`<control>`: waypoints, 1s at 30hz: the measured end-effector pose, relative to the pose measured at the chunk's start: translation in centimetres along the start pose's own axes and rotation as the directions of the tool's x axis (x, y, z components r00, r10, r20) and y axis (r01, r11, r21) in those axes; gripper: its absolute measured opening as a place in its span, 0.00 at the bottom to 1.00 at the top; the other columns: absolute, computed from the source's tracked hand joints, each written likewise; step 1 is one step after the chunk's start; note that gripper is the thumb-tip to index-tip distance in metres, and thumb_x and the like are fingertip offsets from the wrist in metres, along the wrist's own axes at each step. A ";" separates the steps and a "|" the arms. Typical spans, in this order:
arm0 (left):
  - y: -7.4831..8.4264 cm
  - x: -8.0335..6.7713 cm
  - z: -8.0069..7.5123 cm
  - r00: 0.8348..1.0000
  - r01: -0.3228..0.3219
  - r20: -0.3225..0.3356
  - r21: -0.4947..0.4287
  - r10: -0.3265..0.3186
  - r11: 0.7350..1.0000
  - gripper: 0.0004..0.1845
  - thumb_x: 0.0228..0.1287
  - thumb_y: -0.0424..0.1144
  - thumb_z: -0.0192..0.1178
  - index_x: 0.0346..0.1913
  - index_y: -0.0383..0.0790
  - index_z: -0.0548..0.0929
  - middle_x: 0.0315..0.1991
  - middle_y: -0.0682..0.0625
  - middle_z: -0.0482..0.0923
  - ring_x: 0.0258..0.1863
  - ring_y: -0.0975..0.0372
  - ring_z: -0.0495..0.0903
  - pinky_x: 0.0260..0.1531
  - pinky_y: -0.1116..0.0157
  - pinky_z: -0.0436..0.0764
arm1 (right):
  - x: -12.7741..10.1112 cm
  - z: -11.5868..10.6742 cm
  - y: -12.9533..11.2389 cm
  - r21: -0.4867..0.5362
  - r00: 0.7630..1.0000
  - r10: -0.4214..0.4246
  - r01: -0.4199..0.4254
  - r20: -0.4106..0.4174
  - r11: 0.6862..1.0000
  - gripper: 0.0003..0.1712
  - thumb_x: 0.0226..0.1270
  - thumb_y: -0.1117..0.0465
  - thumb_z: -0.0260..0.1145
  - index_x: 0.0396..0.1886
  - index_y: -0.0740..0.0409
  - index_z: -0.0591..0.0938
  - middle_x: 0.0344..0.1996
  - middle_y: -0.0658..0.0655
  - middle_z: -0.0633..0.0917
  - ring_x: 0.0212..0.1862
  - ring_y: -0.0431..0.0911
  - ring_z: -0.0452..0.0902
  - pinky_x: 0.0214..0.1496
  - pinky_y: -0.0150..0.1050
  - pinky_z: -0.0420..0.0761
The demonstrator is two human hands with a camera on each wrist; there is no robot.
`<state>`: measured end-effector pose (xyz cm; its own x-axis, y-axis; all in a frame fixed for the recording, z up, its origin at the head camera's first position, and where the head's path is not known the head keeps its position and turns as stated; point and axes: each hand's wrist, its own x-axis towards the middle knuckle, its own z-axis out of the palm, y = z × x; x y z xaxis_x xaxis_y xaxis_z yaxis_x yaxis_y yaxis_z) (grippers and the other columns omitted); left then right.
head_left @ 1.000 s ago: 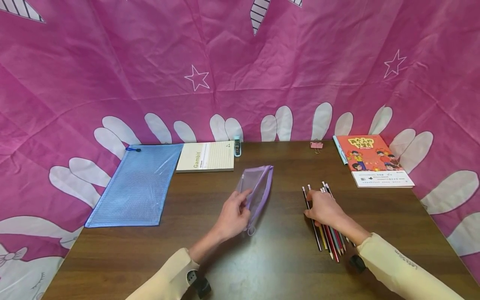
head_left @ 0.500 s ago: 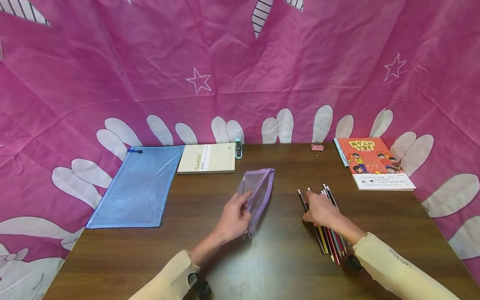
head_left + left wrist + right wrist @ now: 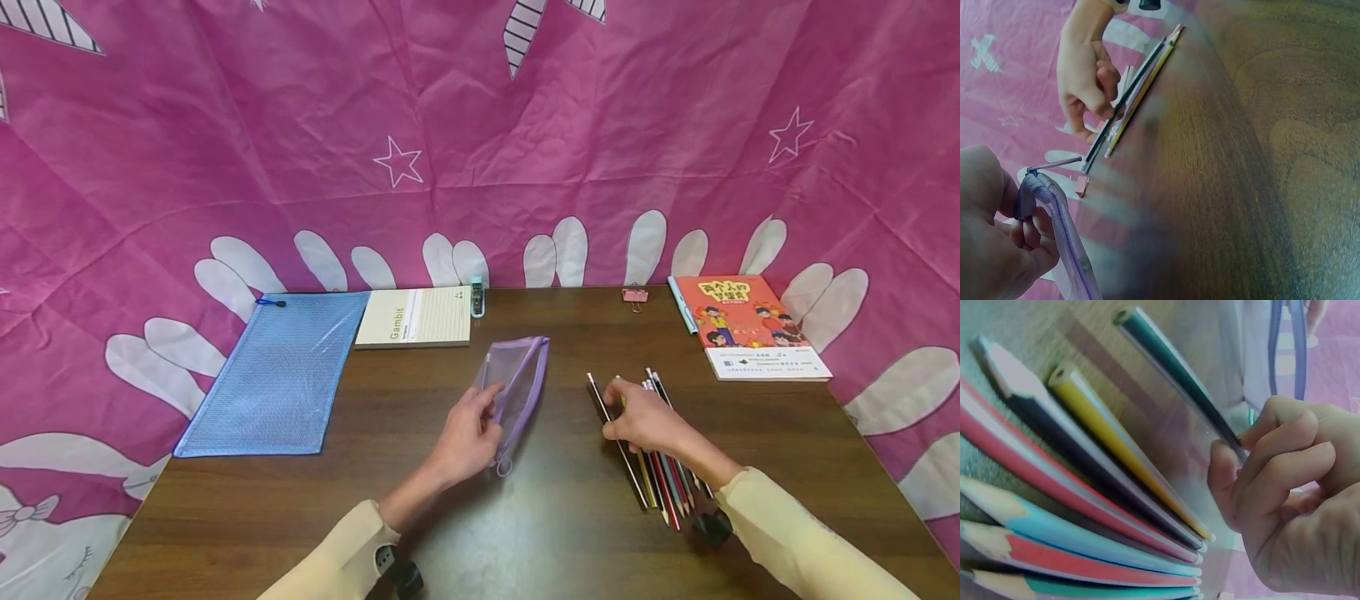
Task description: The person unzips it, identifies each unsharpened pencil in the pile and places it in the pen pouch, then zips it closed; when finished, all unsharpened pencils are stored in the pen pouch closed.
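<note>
Right hand (image 3: 641, 421) now pulls one dark pencil (image 3: 617, 437) left, clear of the pencil row (image 3: 667, 483), pinching it. Left hand (image 3: 468, 433) pinches the purple mesh pouch (image 3: 517, 383) edge.

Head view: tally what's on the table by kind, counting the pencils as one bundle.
Mesh zip pouches: 2, blue pouch and purple pouch
Gambit notepad: 1
Orange book: 1
Pink binder clip: 1
Small teal item: 1
Pencil bundle: 1
Total: 7
</note>
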<state>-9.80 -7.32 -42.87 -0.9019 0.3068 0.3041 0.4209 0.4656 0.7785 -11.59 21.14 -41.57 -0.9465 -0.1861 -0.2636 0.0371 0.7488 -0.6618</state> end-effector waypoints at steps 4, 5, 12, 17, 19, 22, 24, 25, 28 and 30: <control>0.0 0.0 0.0 1.000 -0.009 -0.007 0.005 0.009 1.000 0.32 0.46 0.19 0.52 0.61 0.24 0.76 0.33 0.49 0.70 0.27 0.65 0.68 0.28 0.69 0.75 | -0.1 -0.3 0.1 0.190 0.998 0.002 -0.014 0.064 0.982 0.22 0.55 0.68 0.66 0.50 0.62 0.71 0.12 0.53 0.70 0.13 0.43 0.65 0.14 0.33 0.64; 0.0 0.0 0.0 1.000 -0.012 -0.008 0.007 0.012 1.000 0.32 0.46 0.19 0.52 0.61 0.24 0.76 0.33 0.49 0.70 0.27 0.65 0.68 0.28 0.69 0.75 | -0.1 -0.4 0.1 0.240 0.997 -0.005 -0.015 0.083 0.971 0.22 0.56 0.69 0.65 0.51 0.62 0.71 0.12 0.54 0.70 0.14 0.43 0.64 0.14 0.33 0.62; 0.2 0.0 0.0 1.000 -0.008 -0.003 0.005 0.008 1.000 0.31 0.47 0.20 0.52 0.61 0.26 0.77 0.33 0.49 0.70 0.28 0.64 0.70 0.29 0.69 0.76 | 0.0 -0.3 -0.2 0.490 0.987 -0.023 -0.057 0.156 0.870 0.26 0.57 0.70 0.60 0.57 0.64 0.67 0.15 0.52 0.69 0.16 0.42 0.60 0.16 0.32 0.57; 0.2 0.0 0.0 1.000 0.014 0.016 -0.008 -0.014 1.000 0.31 0.48 0.20 0.52 0.62 0.27 0.77 0.34 0.48 0.70 0.29 0.63 0.71 0.29 0.68 0.77 | 0.3 0.3 -0.9 0.563 0.989 -0.032 -0.055 0.144 0.825 0.28 0.57 0.71 0.58 0.60 0.64 0.65 0.14 0.51 0.67 0.15 0.41 0.59 0.16 0.31 0.56; 0.2 0.0 0.0 1.000 0.015 0.018 -0.007 -0.015 1.000 0.31 0.49 0.19 0.52 0.62 0.27 0.77 0.34 0.48 0.70 0.29 0.63 0.71 0.29 0.68 0.77 | 0.5 0.5 -1.3 0.584 0.991 -0.032 -0.050 0.129 0.810 0.29 0.57 0.71 0.57 0.61 0.64 0.65 0.14 0.51 0.67 0.15 0.41 0.59 0.16 0.30 0.55; 0.2 0.0 0.0 1.000 0.009 0.014 -0.007 -0.009 1.000 0.31 0.48 0.19 0.52 0.62 0.27 0.77 0.34 0.47 0.70 0.29 0.63 0.71 0.29 0.68 0.78 | 0.8 0.9 -1.8 0.632 0.995 -0.021 -0.049 0.102 0.773 0.29 0.58 0.71 0.57 0.61 0.64 0.64 0.14 0.50 0.66 0.15 0.39 0.59 0.15 0.29 0.55; 0.2 0.0 0.0 1.000 0.006 0.014 -0.011 -0.006 1.000 0.31 0.48 0.19 0.52 0.61 0.26 0.77 0.34 0.47 0.71 0.29 0.63 0.71 0.29 0.68 0.78 | 1.1 1.2 -2.1 0.666 0.997 -0.003 -0.049 0.077 0.745 0.29 0.58 0.71 0.57 0.61 0.63 0.64 0.13 0.50 0.66 0.15 0.39 0.59 0.15 0.28 0.56; 0.2 0.0 0.0 1.000 0.007 0.015 -0.014 -0.007 1.000 0.31 0.48 0.19 0.52 0.61 0.26 0.77 0.34 0.47 0.71 0.29 0.63 0.71 0.29 0.68 0.79 | 1.3 1.4 -2.3 0.685 0.998 0.006 -0.049 0.064 0.727 0.29 0.58 0.71 0.57 0.61 0.63 0.64 0.13 0.50 0.67 0.15 0.39 0.59 0.14 0.28 0.56; 0.3 -0.1 0.1 1.000 0.009 0.021 -0.024 -0.009 1.000 0.31 0.48 0.19 0.52 0.62 0.26 0.77 0.34 0.46 0.71 0.29 0.64 0.71 0.28 0.68 0.80 | 1.8 2.0 -2.9 0.741 0.999 0.035 -0.034 0.015 0.671 0.28 0.58 0.73 0.57 0.60 0.62 0.64 0.12 0.50 0.67 0.14 0.38 0.59 0.14 0.28 0.56; 0.3 -0.1 0.1 1.000 0.009 0.019 -0.024 -0.009 1.000 0.31 0.48 0.18 0.52 0.62 0.26 0.77 0.34 0.46 0.71 0.29 0.66 0.71 0.29 0.68 0.80 | 2.1 2.3 -3.4 0.774 0.999 0.046 -0.011 -0.023 0.633 0.28 0.57 0.73 0.57 0.59 0.62 0.63 0.13 0.50 0.68 0.14 0.38 0.59 0.15 0.28 0.56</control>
<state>-9.58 -7.13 -42.68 -0.9036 0.3186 0.2865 0.4099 0.4484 0.7943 -12.98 16.71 -41.45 -0.9509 -0.1371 -0.2776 0.2824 -0.0165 -0.9592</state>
